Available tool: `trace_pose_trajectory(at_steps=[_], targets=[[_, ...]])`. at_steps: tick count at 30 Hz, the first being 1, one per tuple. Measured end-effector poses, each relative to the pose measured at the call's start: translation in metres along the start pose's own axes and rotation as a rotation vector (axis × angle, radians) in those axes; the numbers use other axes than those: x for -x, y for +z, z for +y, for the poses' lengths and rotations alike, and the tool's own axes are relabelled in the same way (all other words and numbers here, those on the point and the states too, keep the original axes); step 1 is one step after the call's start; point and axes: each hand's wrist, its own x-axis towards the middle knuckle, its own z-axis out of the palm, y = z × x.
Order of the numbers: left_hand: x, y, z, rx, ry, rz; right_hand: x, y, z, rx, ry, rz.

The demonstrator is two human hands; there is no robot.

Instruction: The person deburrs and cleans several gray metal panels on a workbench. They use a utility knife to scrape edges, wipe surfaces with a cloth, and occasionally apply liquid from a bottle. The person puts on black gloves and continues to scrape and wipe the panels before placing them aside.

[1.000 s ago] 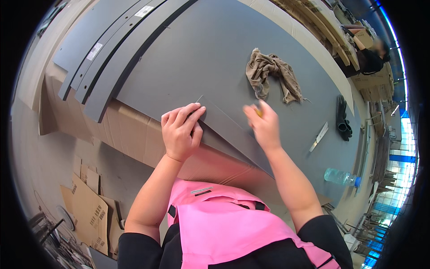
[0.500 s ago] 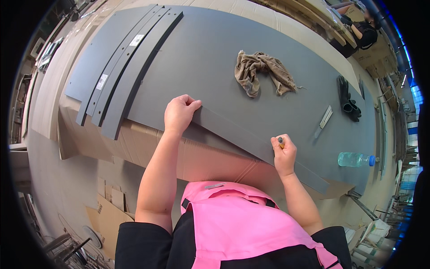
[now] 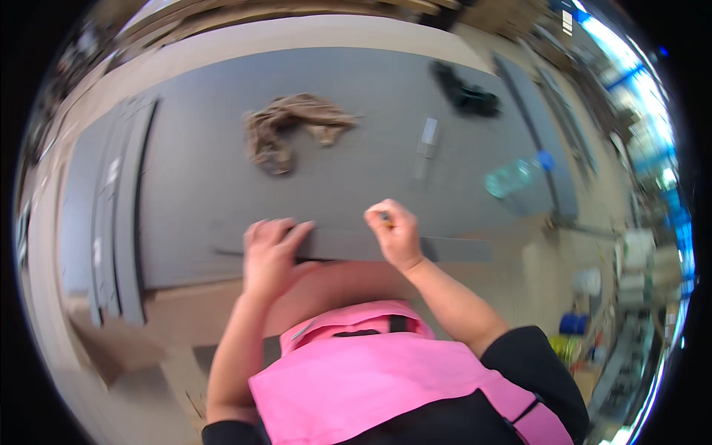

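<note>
A long grey strip (image 3: 456, 250) lies along the near edge of the large dark grey panel (image 3: 200, 200). My left hand (image 3: 268, 256) grips the strip toward its left part, fingers over the top and thumb by the near edge; motion blurs the fingertips. My right hand (image 3: 398, 236) is closed in a fist above the strip, round a small stick-like tool (image 3: 386, 219) with a dark end and a little yellow. Most of that tool is hidden in the fist, so its kind does not show.
Several grey strips (image 3: 132, 222) lie at the panel's left end. A crumpled brown rag (image 3: 285, 122), a utility knife (image 3: 428, 137), black gloves (image 3: 467, 93) and a clear bottle with a blue cap (image 3: 512, 178) rest on the panel. Cardboard (image 3: 193, 308) sits beneath its near edge.
The view has turned and shifted right, blurring the picture. The strip now lies along the panel's near edge. My left hand's pinch has widened into spread fingers; my right fist still holds the small tool.
</note>
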Motion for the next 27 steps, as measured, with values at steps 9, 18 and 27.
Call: trace_pose_trajectory(at_steps=[9,18,27], targets=[[0.015,-0.05,-0.067,0.02,-0.183,-0.143,0.08,-0.119,0.023,0.346,-0.068,0.167],[0.021,-0.005,-0.017,-0.104,0.126,-0.05,0.148,-0.165,0.042,-0.26,0.725,0.604],[-0.007,0.002,-0.034,-0.15,0.199,-0.083,0.11,-0.175,0.024,-0.344,0.61,0.406]])
